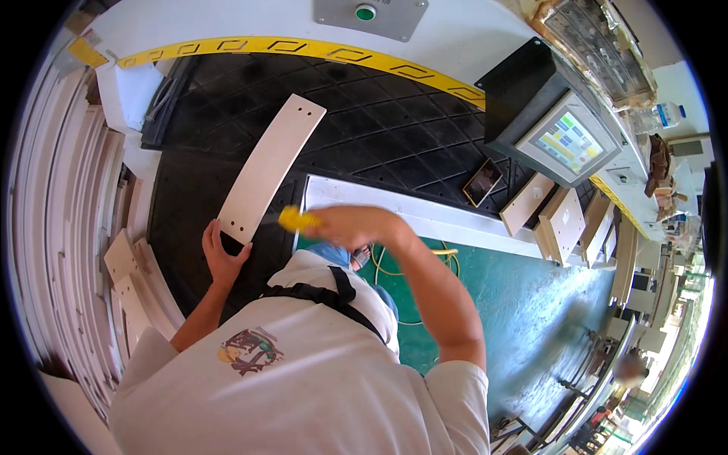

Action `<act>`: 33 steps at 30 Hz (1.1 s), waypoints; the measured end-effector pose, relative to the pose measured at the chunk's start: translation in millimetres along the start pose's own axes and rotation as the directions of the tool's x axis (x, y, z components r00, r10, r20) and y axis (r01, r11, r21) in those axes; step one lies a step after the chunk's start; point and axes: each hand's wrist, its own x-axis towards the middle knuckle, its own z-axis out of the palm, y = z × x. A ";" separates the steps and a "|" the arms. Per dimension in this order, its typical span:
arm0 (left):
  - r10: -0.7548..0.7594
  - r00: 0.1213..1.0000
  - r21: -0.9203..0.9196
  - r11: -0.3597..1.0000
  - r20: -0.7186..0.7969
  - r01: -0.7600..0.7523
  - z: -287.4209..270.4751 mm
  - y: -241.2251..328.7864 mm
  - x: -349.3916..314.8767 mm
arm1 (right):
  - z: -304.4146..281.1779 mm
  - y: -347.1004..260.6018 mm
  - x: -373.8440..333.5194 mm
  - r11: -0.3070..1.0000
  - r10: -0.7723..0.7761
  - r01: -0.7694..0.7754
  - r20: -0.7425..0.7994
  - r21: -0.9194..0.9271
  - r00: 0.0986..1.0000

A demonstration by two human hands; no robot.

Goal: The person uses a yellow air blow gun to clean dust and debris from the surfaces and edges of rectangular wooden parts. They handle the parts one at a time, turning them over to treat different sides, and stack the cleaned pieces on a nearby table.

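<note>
A long pale board [269, 171] with a slight curve and a few small holes near each end lies over the black machine bed. My left hand [224, 254] grips its near end, fingers on the left edge and thumb by the lower right corner. In my right hand [353, 226] is a yellow tool [298, 220], smeared by motion. A thin grey tip seems to point from it toward the board's near end, just right of the holes. Its exact kind cannot be made out.
Long white strips [57, 227] are stacked at the left. A control screen [569, 144] juts out at the right, above several drilled boards [561, 224]. A white rail [394, 201] edges the bed. Yellow hose [455, 265] lies on the green floor.
</note>
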 end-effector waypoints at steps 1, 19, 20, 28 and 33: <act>-0.022 1.000 0.008 1.000 0.007 0.022 -1.1 -0.6 -1.5 | 1.0 -37.5 -15.8 0.992 0.116 -0.122 0.156 0.028 0.981; -0.040 0.999 0.011 0.999 0.005 0.040 -3.8 2.2 2.9 | -31.1 7.8 39.4 0.907 -0.123 -0.171 -0.630 -0.385 0.767; -0.044 0.999 0.009 0.999 0.001 0.044 -4.8 2.3 1.7 | -44.9 2.7 43.2 0.848 -0.071 -0.335 -0.713 -0.412 0.698; -0.044 0.999 0.062 0.997 0.003 0.044 -8.2 5.0 4.2 | -81.8 5.7 30.5 0.900 0.067 -0.351 -0.713 -0.259 0.698; -0.096 0.995 -0.027 0.995 -0.002 0.095 -2.6 1.1 1.5 | -62.9 22.4 34.2 0.867 0.098 -0.399 -0.685 -0.297 0.722</act>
